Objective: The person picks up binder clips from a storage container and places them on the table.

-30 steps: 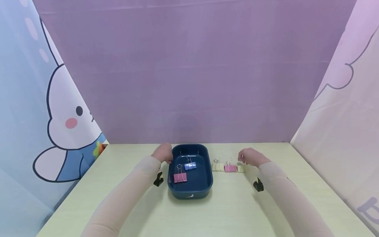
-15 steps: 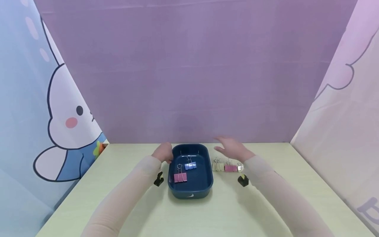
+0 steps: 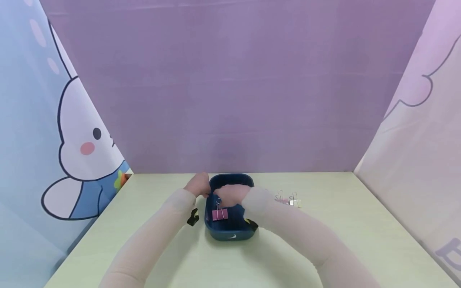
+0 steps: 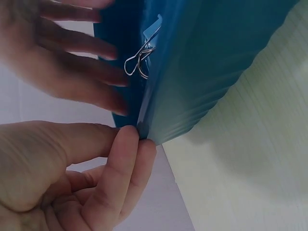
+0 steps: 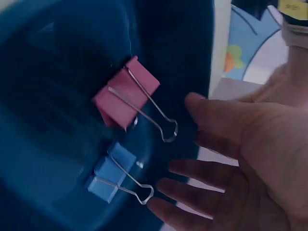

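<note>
A dark blue rectangular tray [image 3: 230, 236] stands on the table. My left hand [image 3: 199, 185] pinches its far left rim between thumb and fingers, as the left wrist view [image 4: 101, 173] shows. Over the tray hovers my right hand [image 3: 232, 194], its fingers spread and holding nothing. Inside the tray lie a pink binder clip [image 5: 127, 91] and, beside it, a smaller blue binder clip [image 5: 113, 171]. The right fingertips are close to both clips' wire handles; contact cannot be told. In the head view the right hand hides the blue clip.
Right of the tray, a pink binder clip [image 3: 282, 201] and a pale yellow one [image 3: 295, 203] lie on the pale table [image 3: 331, 224]. The right sleeve [image 3: 288, 220] partly covers that row. A purple curtain [image 3: 230, 88] hangs behind the table.
From the rightmost clip on the table, my right hand has swept left and into the space over the tray, its fingers opening out. The left hand has stayed on the rim.
</note>
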